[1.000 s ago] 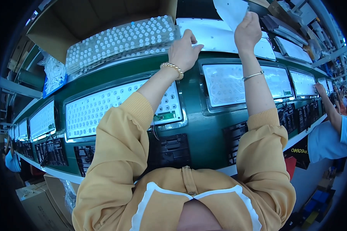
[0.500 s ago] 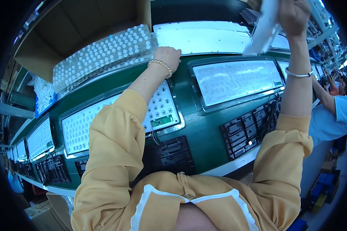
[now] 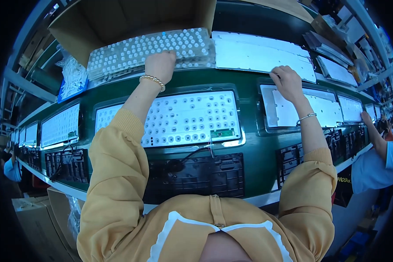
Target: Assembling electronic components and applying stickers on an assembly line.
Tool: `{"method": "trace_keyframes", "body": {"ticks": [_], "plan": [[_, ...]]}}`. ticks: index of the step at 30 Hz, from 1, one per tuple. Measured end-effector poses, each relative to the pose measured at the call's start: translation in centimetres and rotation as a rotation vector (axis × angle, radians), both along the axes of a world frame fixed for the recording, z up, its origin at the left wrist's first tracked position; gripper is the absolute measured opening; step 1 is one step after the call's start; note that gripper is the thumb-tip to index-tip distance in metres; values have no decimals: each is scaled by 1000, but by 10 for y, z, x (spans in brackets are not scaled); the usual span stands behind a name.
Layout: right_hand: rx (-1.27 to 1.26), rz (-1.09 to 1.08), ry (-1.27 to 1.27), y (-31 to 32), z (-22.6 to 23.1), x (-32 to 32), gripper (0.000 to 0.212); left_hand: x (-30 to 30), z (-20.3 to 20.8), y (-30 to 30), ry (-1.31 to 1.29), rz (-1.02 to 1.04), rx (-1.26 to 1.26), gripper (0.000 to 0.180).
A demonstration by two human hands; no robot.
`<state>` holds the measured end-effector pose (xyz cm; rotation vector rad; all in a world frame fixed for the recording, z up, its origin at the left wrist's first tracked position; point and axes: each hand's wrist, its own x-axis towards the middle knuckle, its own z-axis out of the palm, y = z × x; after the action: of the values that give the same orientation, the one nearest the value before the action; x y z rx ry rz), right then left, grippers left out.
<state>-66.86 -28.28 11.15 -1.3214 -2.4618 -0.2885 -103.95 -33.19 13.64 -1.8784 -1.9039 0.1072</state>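
My left hand (image 3: 160,65) rests at the front edge of a stack of clear sheets dotted with white rubber domes (image 3: 131,49). Its fingers are curled in, and what they pinch, if anything, is hidden. My right hand (image 3: 288,83) hovers bent over the right tray, thumb a little apart, nothing visible in it. Below it a white plate (image 3: 312,107) lies askew over a keyboard part in a clear tray (image 3: 266,125). Between my arms a keyboard part with domes and a small green circuit board (image 3: 222,133) sits in another tray.
White plates (image 3: 262,50) lie stacked at the back. Behind the dome sheets stands a cardboard box (image 3: 70,32). Black keyboard casings (image 3: 227,174) with cables line the front of the green bench. A blue bin of clear bags (image 3: 72,78) is at left. A co-worker's arm (image 3: 375,135) reaches in at right.
My right hand has come down from the upper right, where it held a raised white plate; a plate now lies on the right tray. My left hand has moved onto the dome sheets. The view has shifted.
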Motion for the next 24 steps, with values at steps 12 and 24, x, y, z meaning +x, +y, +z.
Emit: {"method": "trace_keyframes", "body": {"ticks": [12,24], "plan": [[-540,-177,-39,-81,7,-85,46,-53,17,-10,10,-268,330,27],[-987,134,1153,-99,-20,-75,55,-7,188,-64,-631,-719,639,15]]}}
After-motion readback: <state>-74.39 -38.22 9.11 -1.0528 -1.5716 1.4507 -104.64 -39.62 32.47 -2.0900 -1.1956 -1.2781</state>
